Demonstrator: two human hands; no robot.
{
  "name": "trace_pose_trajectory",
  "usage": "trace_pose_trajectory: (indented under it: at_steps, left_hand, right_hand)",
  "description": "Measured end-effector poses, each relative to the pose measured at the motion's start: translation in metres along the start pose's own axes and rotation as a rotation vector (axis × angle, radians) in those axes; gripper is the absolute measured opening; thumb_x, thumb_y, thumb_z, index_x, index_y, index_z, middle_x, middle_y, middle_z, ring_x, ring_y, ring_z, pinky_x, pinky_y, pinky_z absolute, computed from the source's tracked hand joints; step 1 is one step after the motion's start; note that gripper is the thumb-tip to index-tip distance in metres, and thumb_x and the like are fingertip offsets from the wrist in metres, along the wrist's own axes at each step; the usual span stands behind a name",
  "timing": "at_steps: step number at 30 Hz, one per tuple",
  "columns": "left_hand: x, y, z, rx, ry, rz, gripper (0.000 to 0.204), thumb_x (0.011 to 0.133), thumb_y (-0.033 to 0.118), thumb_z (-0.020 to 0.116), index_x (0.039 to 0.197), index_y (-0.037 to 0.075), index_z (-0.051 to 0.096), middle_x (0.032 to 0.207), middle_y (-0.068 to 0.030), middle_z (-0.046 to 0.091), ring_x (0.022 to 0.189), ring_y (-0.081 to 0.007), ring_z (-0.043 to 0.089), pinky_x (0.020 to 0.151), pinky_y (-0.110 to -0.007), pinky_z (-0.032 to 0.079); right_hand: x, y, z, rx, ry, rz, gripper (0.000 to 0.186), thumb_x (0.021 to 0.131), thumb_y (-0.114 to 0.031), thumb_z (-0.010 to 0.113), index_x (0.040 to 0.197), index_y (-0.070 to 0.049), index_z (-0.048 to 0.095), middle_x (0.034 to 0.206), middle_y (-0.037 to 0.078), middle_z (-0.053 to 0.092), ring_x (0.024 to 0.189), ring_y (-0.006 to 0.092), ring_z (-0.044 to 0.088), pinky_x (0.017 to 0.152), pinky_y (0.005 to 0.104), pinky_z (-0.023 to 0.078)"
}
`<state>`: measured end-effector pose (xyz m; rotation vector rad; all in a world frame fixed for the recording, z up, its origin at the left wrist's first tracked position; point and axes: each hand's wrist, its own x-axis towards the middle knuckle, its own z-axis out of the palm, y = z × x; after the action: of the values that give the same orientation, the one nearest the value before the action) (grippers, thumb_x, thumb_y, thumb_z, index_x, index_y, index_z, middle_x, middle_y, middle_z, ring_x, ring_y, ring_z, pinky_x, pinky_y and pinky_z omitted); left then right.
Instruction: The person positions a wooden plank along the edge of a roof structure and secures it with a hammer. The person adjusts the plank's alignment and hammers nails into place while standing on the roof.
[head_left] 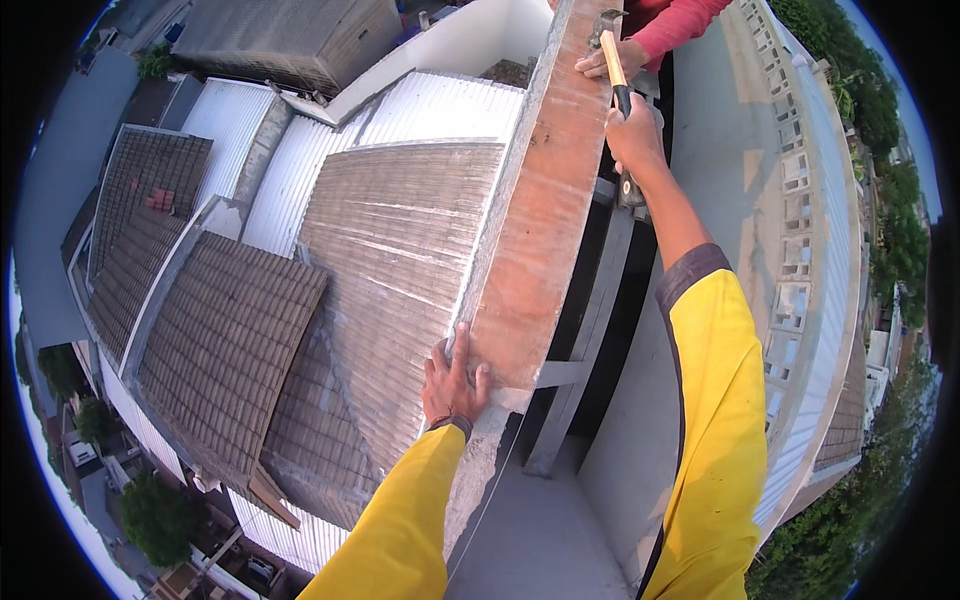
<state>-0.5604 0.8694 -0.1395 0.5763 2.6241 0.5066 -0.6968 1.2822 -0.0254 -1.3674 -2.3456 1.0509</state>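
Note:
My right hand (634, 138) is closed round the black grip of a hammer (611, 58). Its pale wooden handle slants up to a metal head, close to a co-worker's hand (627, 60) in a red sleeve. That hand rests at the far end of a long reddish-brown board (535, 220) lying along the wall top. At the near end of the board, my left hand (456, 384) lies with fingers spread over its left edge and the concrete rim. It holds nothing. What the hammer head touches is too small to tell.
Tiled roofs (230, 335) and pale corrugated sheets (440, 108) drop away to the left, far below the wall. On the right, grey frame bars (590, 330) run beneath the board over a dark gap. A thin string (487, 497) hangs near the wall's end.

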Motion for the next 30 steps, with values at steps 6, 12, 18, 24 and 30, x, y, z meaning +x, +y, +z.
trace_pose_trajectory:
  at_steps: [6,12,18,24,30]
  left_hand:
    - [0.003,-0.001,0.0,-0.012,0.006,0.028,0.083,0.092,0.041,0.066,0.166,0.034,0.029,0.143,-0.0216,0.049,0.121,-0.0444,0.055,0.093,-0.055,0.055]
    - [0.001,0.0,-0.006,0.001,0.002,-0.004,0.083,0.092,0.041,0.066,0.166,0.034,0.028,0.143,-0.0227,0.049,0.121,-0.0443,0.055,0.093,-0.055,0.054]
    - [0.002,-0.003,-0.001,-0.025,0.001,0.011,0.082,0.093,0.04,0.066,0.166,0.033,0.028,0.145,-0.0233,0.048,0.122,-0.0444,0.054,0.095,-0.056,0.054]
    - [0.002,0.0,-0.002,-0.005,-0.01,0.022,0.083,0.093,0.041,0.066,0.166,0.033,0.026,0.145,-0.0233,0.048,0.123,-0.0435,0.054,0.095,-0.055,0.054]
    - [0.002,0.0,-0.005,0.01,-0.019,0.012,0.084,0.094,0.042,0.066,0.167,0.034,0.025,0.145,-0.0231,0.048,0.123,-0.0434,0.054,0.095,-0.055,0.055]
  right_hand:
    - [0.0,0.013,0.0,0.014,0.445,-0.442,0.044,0.104,-0.02,0.055,0.143,-0.002,0.046,0.11,0.028,0.071,0.103,0.0461,0.07,0.088,0.0512,0.054]
    - [-0.025,-0.019,-0.005,0.103,0.423,-0.444,0.045,0.105,-0.02,0.054,0.145,-0.002,0.044,0.11,0.03,0.07,0.104,0.0486,0.069,0.089,0.0509,0.053]
    - [-0.008,-0.002,-0.003,0.008,-0.039,0.047,0.043,0.103,-0.02,0.056,0.143,-0.006,0.049,0.111,0.029,0.071,0.105,0.0476,0.069,0.088,0.0546,0.053]
    - [-0.018,0.003,-0.008,-0.029,0.346,-0.384,0.036,0.105,-0.022,0.056,0.136,-0.005,0.048,0.106,0.03,0.07,0.102,0.0513,0.068,0.086,0.057,0.052]
    - [-0.025,-0.033,-0.013,0.196,0.545,-0.668,0.03,0.105,-0.02,0.056,0.128,-0.003,0.047,0.095,0.028,0.07,0.092,0.051,0.068,0.083,0.0542,0.052]
